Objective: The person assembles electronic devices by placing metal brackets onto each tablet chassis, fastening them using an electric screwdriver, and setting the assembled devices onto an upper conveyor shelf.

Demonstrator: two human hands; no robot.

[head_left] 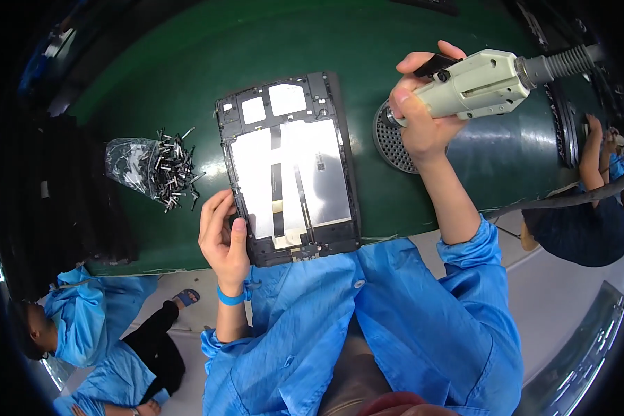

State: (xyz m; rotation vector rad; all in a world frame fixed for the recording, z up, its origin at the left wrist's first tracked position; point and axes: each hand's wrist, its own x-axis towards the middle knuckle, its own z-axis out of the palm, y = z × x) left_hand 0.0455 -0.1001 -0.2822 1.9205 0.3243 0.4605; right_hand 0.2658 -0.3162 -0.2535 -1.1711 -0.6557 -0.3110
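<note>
An opened tablet (315,177) lies on the green bench, with silver battery plates in its black frame and its lower end at the bench's front edge. My left hand (223,239) grips its lower left edge, the thumb on the near side and the fingers along the rim. Off to the right, my right hand (423,114) is wrapped round a pale electric screwdriver (484,83), whose body points away to the right. Below its nose sits a round perforated metal dish (390,144); the tool's tip is hidden by my fingers.
Left of the tablet, a clear plastic bag (130,163) spills many small black and silver parts (175,170). Dark stacked material (62,194) stands at the far left. Thin black frames (565,128) lie at the right. Other people in blue (93,326) sit at left and right.
</note>
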